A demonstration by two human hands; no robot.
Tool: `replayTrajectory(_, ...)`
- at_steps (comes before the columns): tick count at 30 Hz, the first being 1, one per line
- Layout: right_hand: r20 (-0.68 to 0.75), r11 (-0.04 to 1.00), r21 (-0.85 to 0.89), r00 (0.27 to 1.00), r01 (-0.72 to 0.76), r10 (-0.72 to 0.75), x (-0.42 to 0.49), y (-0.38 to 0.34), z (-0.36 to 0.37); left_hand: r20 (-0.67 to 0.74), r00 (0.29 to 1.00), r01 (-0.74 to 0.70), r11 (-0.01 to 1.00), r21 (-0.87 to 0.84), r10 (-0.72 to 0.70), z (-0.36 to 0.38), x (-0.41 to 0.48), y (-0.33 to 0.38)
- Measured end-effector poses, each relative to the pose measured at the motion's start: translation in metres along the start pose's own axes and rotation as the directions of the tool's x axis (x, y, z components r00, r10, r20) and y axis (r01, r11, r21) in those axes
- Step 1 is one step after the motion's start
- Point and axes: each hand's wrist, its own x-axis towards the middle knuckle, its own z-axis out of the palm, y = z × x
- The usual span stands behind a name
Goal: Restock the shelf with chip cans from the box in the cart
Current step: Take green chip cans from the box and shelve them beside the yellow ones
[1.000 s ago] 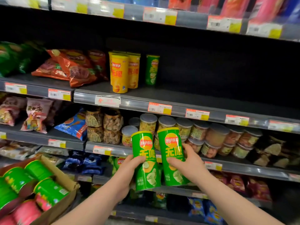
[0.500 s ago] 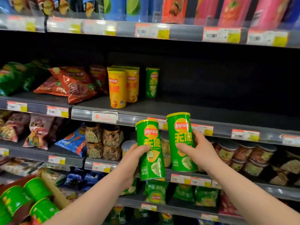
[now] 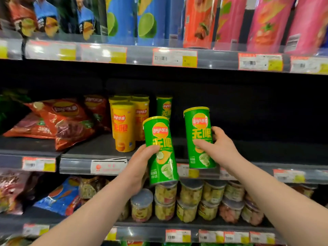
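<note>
My left hand (image 3: 140, 166) grips a green chip can (image 3: 160, 151), held upright in front of the middle shelf's edge (image 3: 78, 164). My right hand (image 3: 216, 148) grips a second green chip can (image 3: 199, 139), a little higher and to the right, its base at the level of the shelf lip. One green can (image 3: 164, 107) stands at the back of that shelf beside several yellow cans (image 3: 124, 126). The box and cart are out of view.
Red snack bags (image 3: 65, 121) lie on the shelf left of the yellow cans. The shelf right of the standing green can is dark and bare. Tall blue, red and pink cans (image 3: 266, 22) fill the shelf above. Clear snack jars (image 3: 190, 201) crowd the shelf below.
Both hands have raised their green cans from the jar shelf up to the level of the middle shelf. The view has tilted up, and the box of cans has left the frame.
</note>
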Motion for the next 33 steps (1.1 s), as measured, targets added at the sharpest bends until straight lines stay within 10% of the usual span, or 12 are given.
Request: replayTrajectory(33, 0.043, 0.997, 0.067, 0.999, -0.023, 0.020, 0.209, 0.046, 0.060, -0.085, 0.987, -0.136, 0.991, 0.015, 0.137, -0.023, 0.076, 0.021)
